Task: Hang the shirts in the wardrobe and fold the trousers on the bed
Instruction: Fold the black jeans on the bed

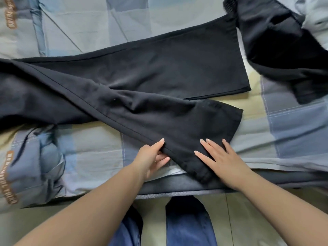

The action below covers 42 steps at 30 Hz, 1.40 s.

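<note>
Black trousers lie across bed; left hand seemingly pinches near leg's edge, right hand presses flat.

Lettering appears only on the patchwork bedsheet, as brown block capitals printed in vertical strips along its left side. One strip lies at the upper left, a second at the lower left. In both, the characters are turned sideways, distorted by folds in the cloth and blurred, so that no word can be read with certainty. No other text, label, brand, number or sign is legible on the dark trousers or elsewhere.
</note>
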Tool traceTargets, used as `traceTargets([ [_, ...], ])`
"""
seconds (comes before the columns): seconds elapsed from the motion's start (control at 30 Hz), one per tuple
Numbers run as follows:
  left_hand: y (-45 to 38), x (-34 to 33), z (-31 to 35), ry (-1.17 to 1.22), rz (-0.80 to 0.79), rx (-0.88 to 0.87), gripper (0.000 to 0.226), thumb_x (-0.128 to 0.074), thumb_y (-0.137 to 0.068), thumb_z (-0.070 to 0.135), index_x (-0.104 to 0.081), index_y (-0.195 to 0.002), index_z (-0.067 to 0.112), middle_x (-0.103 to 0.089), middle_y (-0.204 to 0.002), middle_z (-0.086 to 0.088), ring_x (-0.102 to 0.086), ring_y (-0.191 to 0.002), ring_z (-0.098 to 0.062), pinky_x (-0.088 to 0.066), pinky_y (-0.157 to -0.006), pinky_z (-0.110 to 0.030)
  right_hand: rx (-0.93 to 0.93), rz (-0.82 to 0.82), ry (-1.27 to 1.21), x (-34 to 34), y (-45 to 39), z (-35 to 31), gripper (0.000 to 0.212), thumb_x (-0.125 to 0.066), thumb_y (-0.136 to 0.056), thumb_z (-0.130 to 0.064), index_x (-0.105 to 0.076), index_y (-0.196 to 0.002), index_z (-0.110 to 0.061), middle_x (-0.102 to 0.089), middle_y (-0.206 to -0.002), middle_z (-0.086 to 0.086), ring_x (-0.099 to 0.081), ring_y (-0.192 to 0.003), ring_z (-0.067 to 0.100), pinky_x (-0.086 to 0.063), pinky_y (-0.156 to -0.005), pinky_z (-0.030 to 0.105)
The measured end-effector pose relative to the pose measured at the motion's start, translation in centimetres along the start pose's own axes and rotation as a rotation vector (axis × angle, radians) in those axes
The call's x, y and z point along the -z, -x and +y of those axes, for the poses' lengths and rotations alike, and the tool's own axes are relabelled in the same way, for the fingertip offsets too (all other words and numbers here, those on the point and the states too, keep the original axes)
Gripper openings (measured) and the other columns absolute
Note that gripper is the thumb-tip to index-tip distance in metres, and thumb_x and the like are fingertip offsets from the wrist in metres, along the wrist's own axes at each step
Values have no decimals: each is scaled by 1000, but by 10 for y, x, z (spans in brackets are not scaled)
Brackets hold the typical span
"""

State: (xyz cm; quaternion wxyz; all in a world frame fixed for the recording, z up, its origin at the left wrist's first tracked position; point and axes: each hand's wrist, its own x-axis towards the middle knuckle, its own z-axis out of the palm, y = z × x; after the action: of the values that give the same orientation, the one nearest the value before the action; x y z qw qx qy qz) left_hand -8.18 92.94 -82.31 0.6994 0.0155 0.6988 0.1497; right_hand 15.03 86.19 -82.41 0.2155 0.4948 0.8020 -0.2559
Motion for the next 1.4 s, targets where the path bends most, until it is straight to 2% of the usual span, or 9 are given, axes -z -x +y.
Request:
traceTargets([
  [0.1, 5, -2, 3, -67, -21, -76, 16, -56, -93, 25, -64, -94, 11, -75, -92, -4, -70, -78, -12, -54, -56, -20, -21, 131, -101, -9, 4, 1, 81, -87, -43, -11, -66, -121, -13, -59, -131, 17, -58, -119, 31, -45, -95, 59],
  [0.27, 21, -23, 40, -24, -123, -205, 19, -51, -94, 25, -66, -85, 17, -74, -90, -1, -70, -73, -11, -51, -52, -19, -326, 423, -640, 1, 7, 14, 34, -59, -78, 4, -67, -102, -19, -68, -103, -11, -62, -106, 21, -21, -116, 42],
  [0.4, 31, -54, 91, 46, -128, -309, 14, -51, -93, 22, -60, -82, 19, -70, -68, 4, -68, -59, -9, -52, -51, -20, -501, 765, -1064, 49, 3, 41, 30, -52, -86, -5, -57, -99, -31, -61, -86, -26, -58, -85, -6, -43, -72, 8],
  [0.53, 33, -95, 146, 57, -129, -411, 12, -51, -93, 20, -56, -83, 16, -67, -56, 2, -71, -60, -13, -53, -49, -21, -548, 1004, -1092, 103, -33, 85, 8, -50, -92, -27, -55, -98, -28, -58, -80, -18, -54, -74, -1, -37, -62, 18],
  [0.73, 12, -152, 213, 51, -116, -478, 8, -51, -92, 17, -56, -88, 12, -65, -74, -3, -73, -69, -16, -55, -51, -24, -697, 899, -1029, 144, -86, 154, 7, -54, -94, -34, -53, -94, -26, -58, -83, -10, -53, -80, 13, -34, -58, 19],
  [0.97, -40, -170, 242, -213, -153, -501, 15, -51, -95, 22, -57, -108, 16, -68, -103, 1, -68, -92, -12, -55, -72, -33, -844, 641, -1079, 147, -139, 211, 45, -61, -90, -37, -56, -127, -13, -61, -124, 7, -56, -115, 26, -43, -99, 35],
  [1.13, -58, -95, 155, -191, -76, -242, 17, -55, -95, 30, -61, -101, 15, -72, -96, 0, -72, -82, -10, -54, -66, -30, -940, 584, -1161, 98, -117, 192, 39, -61, -87, -45, -64, -112, -15, -66, -113, 3, -59, -101, 22, -39, -79, 29],
  [1.2, -57, -57, 116, -135, 37, -197, 23, -57, -94, 33, -61, -99, 12, -72, -99, -4, -71, -85, -12, -54, -64, -29, -920, 535, -1271, 82, -106, 183, 37, -60, -87, -46, -67, -99, -12, -69, -100, 5, -60, -87, 19, -43, -74, 31],
  [1.4, -51, -15, 93, 214, 203, -338, 24, -61, -92, 30, -58, -102, 8, -60, -116, -11, -61, -111, -22, -54, -73, -31, -741, 558, -1961, 75, -98, 164, 14, -58, -93, -30, -63, -104, -23, -69, -115, -1, -64, -105, 18, -55, -73, 35],
])
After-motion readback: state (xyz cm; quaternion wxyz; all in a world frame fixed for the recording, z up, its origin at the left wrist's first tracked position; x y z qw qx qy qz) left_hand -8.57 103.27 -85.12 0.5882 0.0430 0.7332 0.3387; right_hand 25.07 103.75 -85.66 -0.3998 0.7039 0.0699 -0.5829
